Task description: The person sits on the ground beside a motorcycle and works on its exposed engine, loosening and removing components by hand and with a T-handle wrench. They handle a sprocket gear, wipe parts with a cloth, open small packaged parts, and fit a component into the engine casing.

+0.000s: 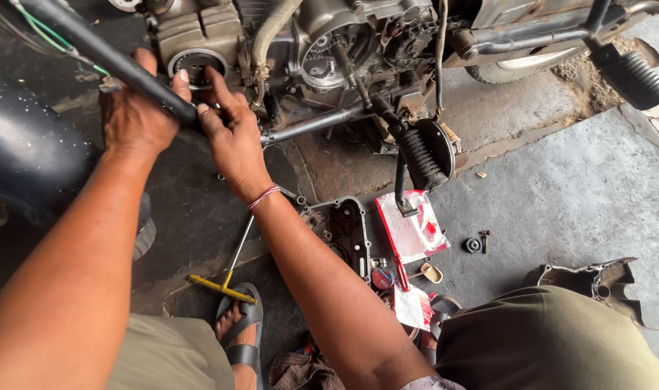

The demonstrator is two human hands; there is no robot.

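My left hand [136, 114] is wrapped around a black tube [91, 45] of a motorcycle frame, just under the engine's left side. My right hand [232, 133] rests beside it, fingers curled toward the same tube's lower end, below a round engine opening [196, 66]. The motorcycle engine [344, 50] stands open, with gears and a chain showing. A red thread is tied round my right wrist.
On the concrete floor lie a removed engine cover [344, 230], a T-handle wrench with a yellow grip [228, 269], a red and white packet [414, 230], small bolts [477, 243] and a torn gasket [596, 283]. A ribbed footpeg [422, 155] juts out. My sandalled foot [241, 328] is below.
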